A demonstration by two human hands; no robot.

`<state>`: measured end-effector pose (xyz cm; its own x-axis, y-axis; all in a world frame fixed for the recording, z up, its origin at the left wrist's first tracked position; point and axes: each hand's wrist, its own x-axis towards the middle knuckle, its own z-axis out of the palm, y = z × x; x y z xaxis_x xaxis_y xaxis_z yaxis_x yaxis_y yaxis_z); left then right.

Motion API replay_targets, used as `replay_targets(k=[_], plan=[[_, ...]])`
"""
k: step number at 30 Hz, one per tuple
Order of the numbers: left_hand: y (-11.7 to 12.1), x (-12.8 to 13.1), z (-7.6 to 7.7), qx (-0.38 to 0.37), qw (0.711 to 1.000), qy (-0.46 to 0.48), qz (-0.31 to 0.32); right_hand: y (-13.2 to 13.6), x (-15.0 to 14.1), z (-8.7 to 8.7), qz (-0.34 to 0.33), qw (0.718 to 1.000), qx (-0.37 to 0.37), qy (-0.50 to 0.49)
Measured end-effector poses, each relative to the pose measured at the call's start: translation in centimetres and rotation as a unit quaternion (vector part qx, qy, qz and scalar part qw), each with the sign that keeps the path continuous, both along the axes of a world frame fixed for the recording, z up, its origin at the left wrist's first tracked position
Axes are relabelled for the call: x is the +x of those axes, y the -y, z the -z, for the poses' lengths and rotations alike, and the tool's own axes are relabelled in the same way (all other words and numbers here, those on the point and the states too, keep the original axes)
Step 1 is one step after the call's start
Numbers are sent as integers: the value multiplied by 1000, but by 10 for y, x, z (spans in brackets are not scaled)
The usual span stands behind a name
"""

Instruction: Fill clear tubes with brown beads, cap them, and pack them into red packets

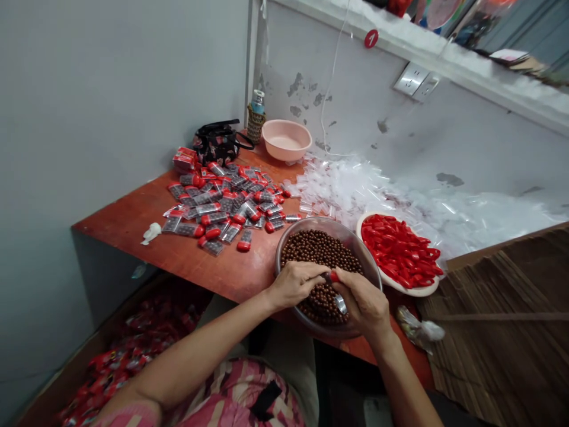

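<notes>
Over a metal bowl [284, 231] of small brown balls [317, 246], my two hands meet. My left hand [293, 284] is closed on a small clear plastic container [328, 277], mostly covered by fingers. At its right end, my right hand [367, 301] grips the red cap [334, 276] between thumb and fingers. A shiny metal scoop [340, 304] sticks out beneath the same hand, seemingly tucked in the palm. Just right of the bowl stands a white basin [420, 290] heaped with red caps [398, 252].
Filled red-capped containers [226, 204] lie piled left on the red table [128, 216]. Clear empty tubes [351, 184] spread along the wall. Behind are a pink basin [287, 139], a black bag [217, 142] and a bottle [258, 102]. Stacked cardboard [502, 314] stands right; a plastic bag [420, 329] lies near it.
</notes>
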<state>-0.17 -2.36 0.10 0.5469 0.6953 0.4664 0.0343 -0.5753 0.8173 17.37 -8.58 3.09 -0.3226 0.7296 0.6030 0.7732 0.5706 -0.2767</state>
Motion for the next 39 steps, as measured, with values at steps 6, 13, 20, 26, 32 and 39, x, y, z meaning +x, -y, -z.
replay_targets(k=[6, 13, 20, 26, 32, 39], plan=[[2, 0, 3, 30, 999, -32, -12, 0, -4, 10, 33, 999, -7, 1], [-9, 2, -5, -191, 978, 82, 8, -20, -16, 0, 58, 974, -141, -169], [-17, 8, -1, -421, 877, 225, 46, -15, 4, 2, -36, 823, -250, -509], [-15, 5, 0, -261, 955, 134, 29, -18, 10, 16, -7, 798, -279, -534], [-11, 4, 2, -116, 991, 64, -28, -26, -1, 8, -52, 753, -440, -486], [-10, 4, 5, -93, 994, 42, -37, -29, -24, 11, -47, 667, -473, -573]])
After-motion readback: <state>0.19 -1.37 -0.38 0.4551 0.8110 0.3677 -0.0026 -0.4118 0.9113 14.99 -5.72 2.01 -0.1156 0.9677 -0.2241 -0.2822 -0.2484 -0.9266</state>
